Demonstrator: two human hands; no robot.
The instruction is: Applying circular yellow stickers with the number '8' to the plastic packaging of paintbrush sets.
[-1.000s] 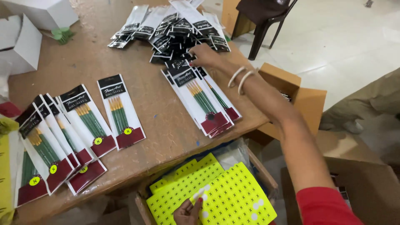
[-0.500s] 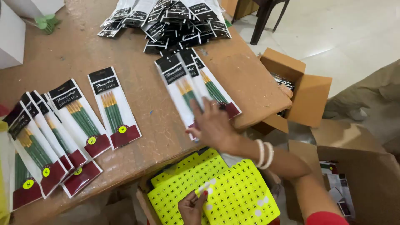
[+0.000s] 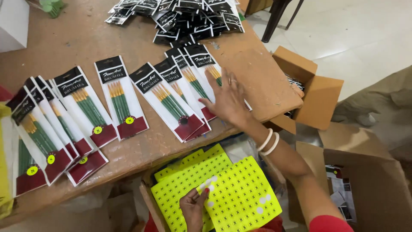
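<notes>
A brown desk [image 3: 77, 38] with a worn, scuffed top is seen filling the left of the view. Pale tiled floor [image 3: 365, 30] is lit brightly at upper right, with a soft glare across it. Dark chair legs [image 3: 279, 19] are seen standing on the tiles beyond the desk's far corner. An open cardboard box [image 3: 315, 92] is set against the desk edge; a larger carton [image 3: 369, 172] is placed nearer, lower right. A white box [image 3: 13, 25] is seen at upper left.
</notes>
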